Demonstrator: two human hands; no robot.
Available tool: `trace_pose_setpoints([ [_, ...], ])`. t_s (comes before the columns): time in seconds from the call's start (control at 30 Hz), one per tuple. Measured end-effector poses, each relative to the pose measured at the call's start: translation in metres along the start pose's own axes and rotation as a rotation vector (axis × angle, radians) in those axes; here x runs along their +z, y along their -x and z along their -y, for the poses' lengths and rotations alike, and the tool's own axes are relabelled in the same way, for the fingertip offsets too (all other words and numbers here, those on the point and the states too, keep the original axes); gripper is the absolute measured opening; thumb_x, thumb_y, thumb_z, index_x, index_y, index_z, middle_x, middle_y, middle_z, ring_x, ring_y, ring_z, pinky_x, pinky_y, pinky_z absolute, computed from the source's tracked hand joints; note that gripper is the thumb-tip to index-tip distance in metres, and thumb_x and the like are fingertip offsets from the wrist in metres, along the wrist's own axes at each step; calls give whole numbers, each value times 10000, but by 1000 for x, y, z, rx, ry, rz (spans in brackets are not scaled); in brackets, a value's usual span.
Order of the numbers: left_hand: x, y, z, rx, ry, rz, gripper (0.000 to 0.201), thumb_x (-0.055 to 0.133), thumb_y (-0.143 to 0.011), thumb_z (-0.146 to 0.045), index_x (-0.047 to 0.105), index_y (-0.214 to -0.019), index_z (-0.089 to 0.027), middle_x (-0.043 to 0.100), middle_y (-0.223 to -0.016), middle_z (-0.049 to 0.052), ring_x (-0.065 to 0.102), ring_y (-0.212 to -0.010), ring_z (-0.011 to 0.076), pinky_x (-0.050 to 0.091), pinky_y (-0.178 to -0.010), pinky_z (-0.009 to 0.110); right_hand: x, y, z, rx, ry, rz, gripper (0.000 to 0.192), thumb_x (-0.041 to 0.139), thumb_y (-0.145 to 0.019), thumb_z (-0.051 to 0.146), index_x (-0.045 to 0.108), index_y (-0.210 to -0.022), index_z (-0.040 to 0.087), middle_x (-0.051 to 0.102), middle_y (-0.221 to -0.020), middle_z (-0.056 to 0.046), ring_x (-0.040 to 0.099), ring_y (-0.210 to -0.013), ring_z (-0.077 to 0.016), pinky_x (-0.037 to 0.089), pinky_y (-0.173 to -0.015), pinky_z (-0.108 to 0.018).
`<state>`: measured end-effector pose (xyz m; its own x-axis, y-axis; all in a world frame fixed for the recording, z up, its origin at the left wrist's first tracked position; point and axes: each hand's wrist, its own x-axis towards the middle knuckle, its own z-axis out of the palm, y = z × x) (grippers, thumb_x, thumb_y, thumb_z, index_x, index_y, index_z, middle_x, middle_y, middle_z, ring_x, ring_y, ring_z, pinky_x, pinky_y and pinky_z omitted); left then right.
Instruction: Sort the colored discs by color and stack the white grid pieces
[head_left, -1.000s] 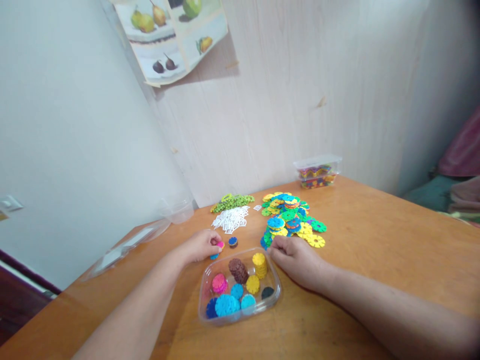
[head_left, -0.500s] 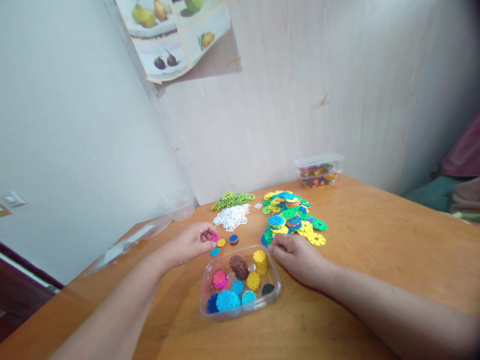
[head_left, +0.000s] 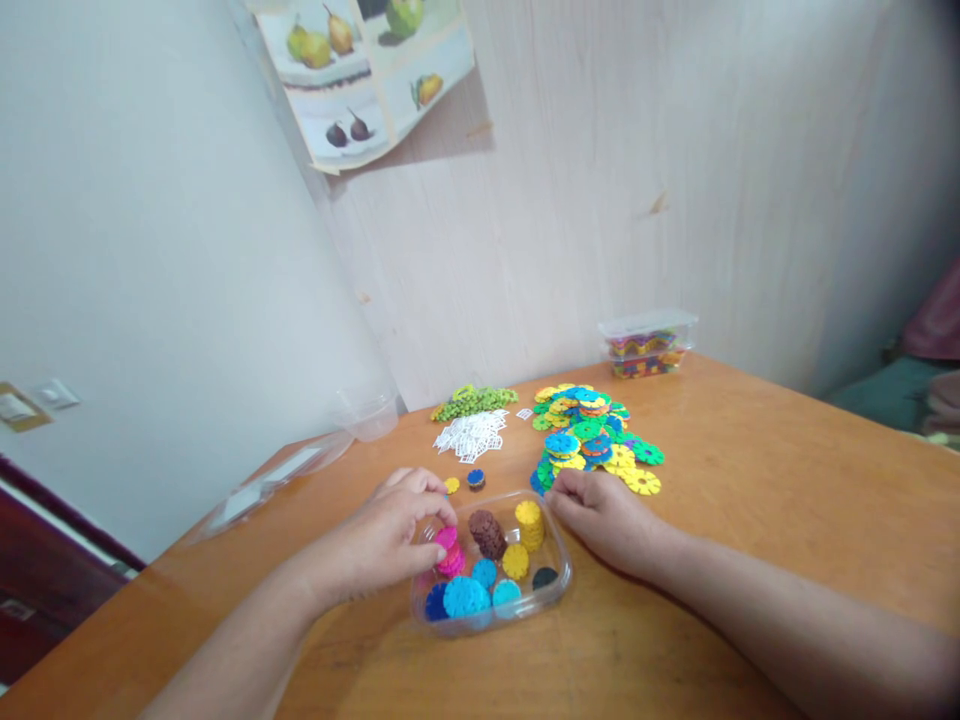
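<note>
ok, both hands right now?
Left hand: closed, holding a pink disc at the clear container.
Right hand: curled closed by the container's rim; can't tell whether it grips anything.

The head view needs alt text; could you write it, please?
The left hand holds a pink disc over a clear tub of coloured discs on a table. The right hand is beside the tub, near piled discs.

- Your wooden desk (head_left: 750,500) is orange-brown.
- Nearest you sits a clear tray (head_left: 559,556).
- Beyond it you see white pieces (head_left: 472,436), green pieces (head_left: 480,402), flower discs (head_left: 589,430).
- Farther right, a lidded box (head_left: 649,347).
</note>
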<state>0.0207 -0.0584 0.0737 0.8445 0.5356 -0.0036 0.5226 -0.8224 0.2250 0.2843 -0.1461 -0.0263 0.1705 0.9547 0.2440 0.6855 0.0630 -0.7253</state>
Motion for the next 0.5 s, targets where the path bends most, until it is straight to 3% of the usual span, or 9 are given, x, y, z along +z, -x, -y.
trace_pose_setpoints([
  [0.27,-2,0,-4,12,13,37,273,589,-714,-151,638,-964,-250,556,-1078,29,476,-1081,211,410,-942,342,1,1,-1,-6,3,-2,231,454,-851,307,477,-649,198,495,-593,34,474,-590,-123,278,-524,-239],
  [0.5,-2,-8,5,-6,61,-59,177,541,-776,-221,603,-942,-224,586,-1061,28,512,-1038,202,421,-928,354,1,0,-2,-12,8,-4,241,451,-856,313,470,-646,196,485,-587,32,458,-586,-122,268,-518,-241],
])
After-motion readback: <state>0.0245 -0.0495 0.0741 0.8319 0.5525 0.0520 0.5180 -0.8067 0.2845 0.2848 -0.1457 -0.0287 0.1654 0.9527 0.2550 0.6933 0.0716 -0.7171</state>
